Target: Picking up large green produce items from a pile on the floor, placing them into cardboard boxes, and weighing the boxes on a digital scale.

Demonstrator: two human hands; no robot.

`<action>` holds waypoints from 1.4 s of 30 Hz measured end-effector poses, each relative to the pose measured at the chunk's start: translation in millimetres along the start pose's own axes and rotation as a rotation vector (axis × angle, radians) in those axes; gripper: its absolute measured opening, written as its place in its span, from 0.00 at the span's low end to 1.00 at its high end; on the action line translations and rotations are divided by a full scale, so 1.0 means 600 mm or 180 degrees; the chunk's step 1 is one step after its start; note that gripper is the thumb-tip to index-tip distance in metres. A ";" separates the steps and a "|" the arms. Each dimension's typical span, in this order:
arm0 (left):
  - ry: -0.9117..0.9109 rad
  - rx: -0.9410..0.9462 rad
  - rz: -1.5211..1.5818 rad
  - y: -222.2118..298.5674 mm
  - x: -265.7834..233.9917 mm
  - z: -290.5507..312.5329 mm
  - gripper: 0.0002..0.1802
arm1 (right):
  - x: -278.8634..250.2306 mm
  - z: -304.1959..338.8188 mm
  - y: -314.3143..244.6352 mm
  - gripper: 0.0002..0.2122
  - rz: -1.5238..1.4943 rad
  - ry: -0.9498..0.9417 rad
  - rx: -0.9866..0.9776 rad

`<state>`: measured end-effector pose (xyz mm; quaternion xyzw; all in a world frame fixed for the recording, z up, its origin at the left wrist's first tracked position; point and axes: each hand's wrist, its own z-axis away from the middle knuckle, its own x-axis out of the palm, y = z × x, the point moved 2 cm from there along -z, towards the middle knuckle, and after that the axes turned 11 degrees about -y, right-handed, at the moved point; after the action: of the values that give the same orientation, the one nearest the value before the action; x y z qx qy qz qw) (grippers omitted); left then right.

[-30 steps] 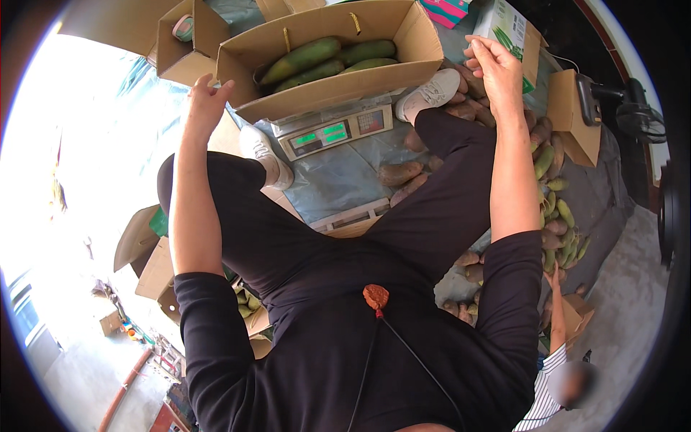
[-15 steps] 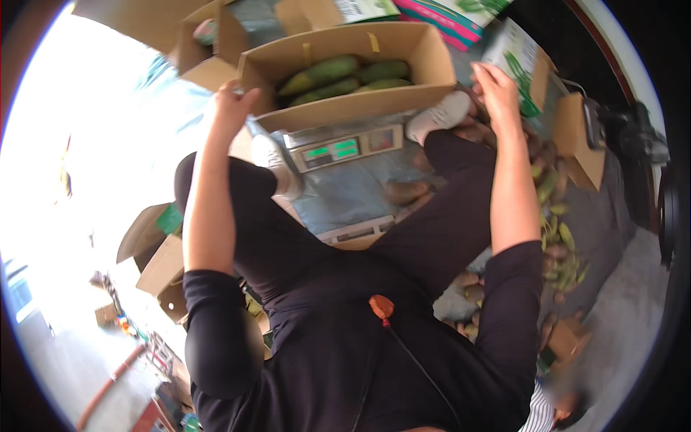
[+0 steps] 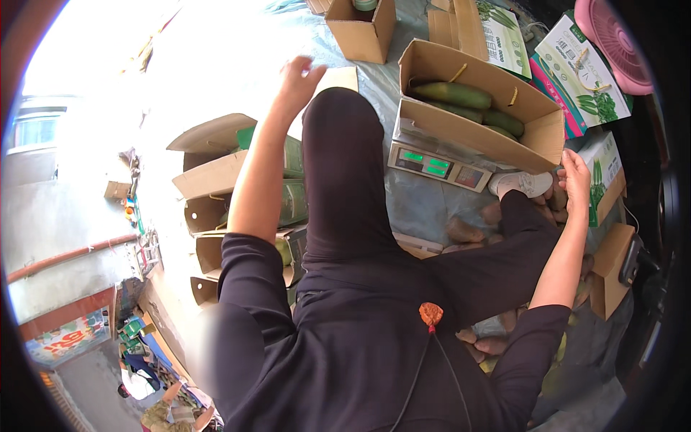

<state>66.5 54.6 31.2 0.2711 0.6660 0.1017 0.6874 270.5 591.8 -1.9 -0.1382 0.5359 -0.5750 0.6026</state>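
Note:
A long cardboard box (image 3: 479, 137) with yellow cord loops stands tilted in view on a digital scale (image 3: 437, 167) with green lit digits. Inside it lie several long green radishes (image 3: 452, 93). The fingers of my right hand (image 3: 576, 180) close at the box's near right corner, pressed together there. Well to the left of the box, my left hand (image 3: 296, 85) is raised with nothing in it. Its thumb stands apart from the loosely curled fingers, which are slightly blurred.
Several open cartons (image 3: 209, 214) stack at my left; a small carton (image 3: 361, 32) stands far ahead. Printed gift boxes (image 3: 579, 75) and a pink fan (image 3: 617, 43) are at the far right. Brownish radishes (image 3: 464, 230) lie by my shoe (image 3: 524, 184). Two people (image 3: 140, 381) are at lower left.
My view and body have turned left, so the box now appears further right. My left hand has moved away from the box's left end; my right hand has come to its right corner.

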 end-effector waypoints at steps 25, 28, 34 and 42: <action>-0.1051 -0.0887 -0.1907 -0.263 0.096 0.308 0.18 | 0.031 -0.006 -0.007 0.14 0.0144 0.0054 -0.0025; -0.1122 -0.0919 -0.1959 -0.208 0.090 0.320 0.21 | 0.027 -0.001 -0.005 0.14 0.0203 0.0110 -0.0026; -0.1522 -0.1087 -0.2015 -0.138 0.078 0.252 0.17 | 0.024 -0.003 0.005 0.13 0.0200 0.0245 -0.0032; -0.1228 -0.0092 0.0446 -0.039 0.043 0.024 0.12 | 0.019 -0.017 -0.008 0.14 0.0107 0.0067 -0.0008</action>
<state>77.4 44.7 -3.1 0.3214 0.5000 0.1049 0.7973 256.8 585.1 -7.6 -0.1239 0.5451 -0.5655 0.6064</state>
